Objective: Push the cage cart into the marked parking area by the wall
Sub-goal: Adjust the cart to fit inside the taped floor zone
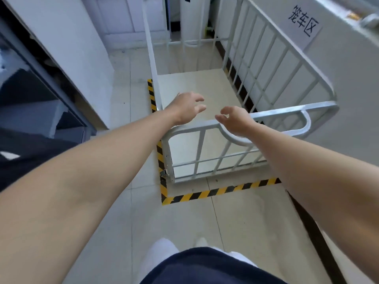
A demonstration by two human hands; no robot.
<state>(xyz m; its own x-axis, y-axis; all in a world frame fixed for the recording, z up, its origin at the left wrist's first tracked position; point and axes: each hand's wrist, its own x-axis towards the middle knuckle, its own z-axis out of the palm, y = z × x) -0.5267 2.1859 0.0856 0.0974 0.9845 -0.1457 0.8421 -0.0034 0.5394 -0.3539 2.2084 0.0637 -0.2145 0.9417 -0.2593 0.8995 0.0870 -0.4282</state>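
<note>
White tubular-steel cage cart (287,109) stands on the grey tiled floor (123,181), right side close along the pale wall (348,119), inside the yellow-and-black striped floor tape (215,191). White paper sign with black characters (303,21) is on that wall. Left hand (186,108) and right hand (235,119) are over the cart's near top rail, fingers apart, loosely curled, gripping nothing.

We see a pale tiled floor (127,212), a dark shelf unit (30,95) near left, a white panel (67,37) beside it, and white doors (117,19) far off.
</note>
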